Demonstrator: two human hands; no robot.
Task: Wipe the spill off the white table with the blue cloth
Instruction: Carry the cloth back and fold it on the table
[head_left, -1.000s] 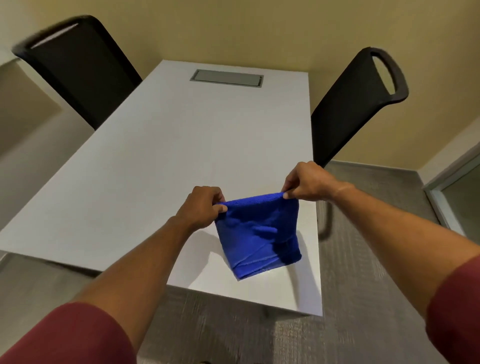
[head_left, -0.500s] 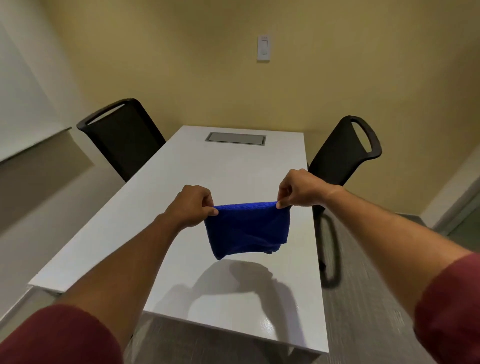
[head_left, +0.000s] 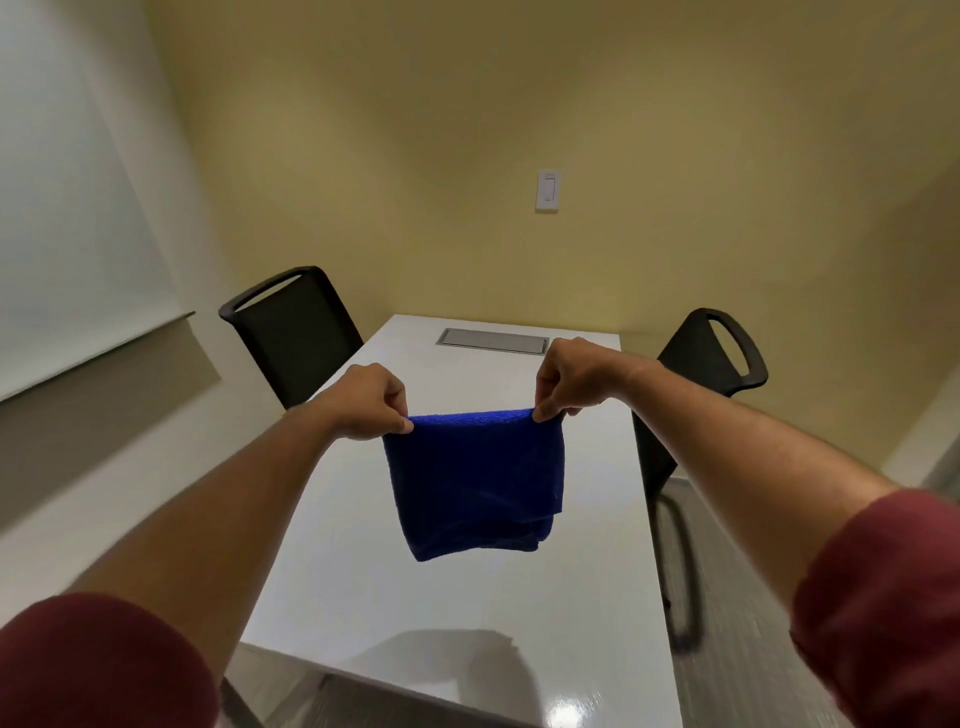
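Observation:
A folded blue cloth (head_left: 475, 478) hangs in the air above the white table (head_left: 363, 561), held by its top edge. My left hand (head_left: 366, 400) pinches the cloth's upper left corner. My right hand (head_left: 571, 376) pinches the upper right corner. The cloth's lower edge droops free and does not touch the tabletop. I see no spill on the glossy table surface; the cloth's shadow falls near the front edge.
A black chair (head_left: 291, 332) stands at the table's left side and another black chair (head_left: 711, 353) at its right. A grey cable hatch (head_left: 492, 340) is set into the far end. A light switch (head_left: 548, 189) is on the yellow wall.
The view has tilted upward, showing more wall. Both hands have lifted the cloth higher and further out over the table, still holding the same two corners.

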